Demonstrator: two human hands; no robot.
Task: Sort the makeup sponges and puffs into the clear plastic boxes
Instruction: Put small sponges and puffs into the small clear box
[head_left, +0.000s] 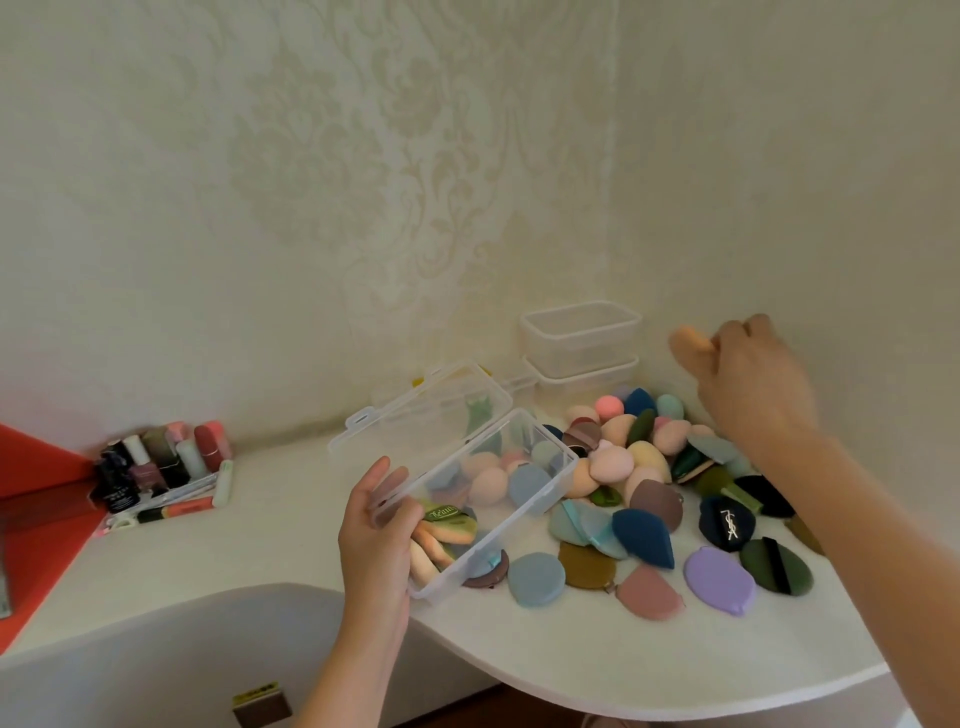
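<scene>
My left hand (378, 525) grips the near corner of a clear plastic box (540, 499) with its hinged lid (426, 410) up; the box is tilted above the white counter and holds several sponges and puffs. My right hand (748, 374) is raised above the pile and pinches a peach sponge (688, 343) in its fingers. A pile of coloured sponges and puffs (644, 467) lies on the counter to the right of the box, among them a lilac puff (719, 579) and a navy teardrop puff (644, 538).
Two empty clear boxes (582, 343) are stacked in the corner by the wall. Cosmetic bottles and tubes (161, 462) stand at the left on the counter (260, 545). A red surface (36, 519) lies at far left. The counter's curved front edge runs below the puffs.
</scene>
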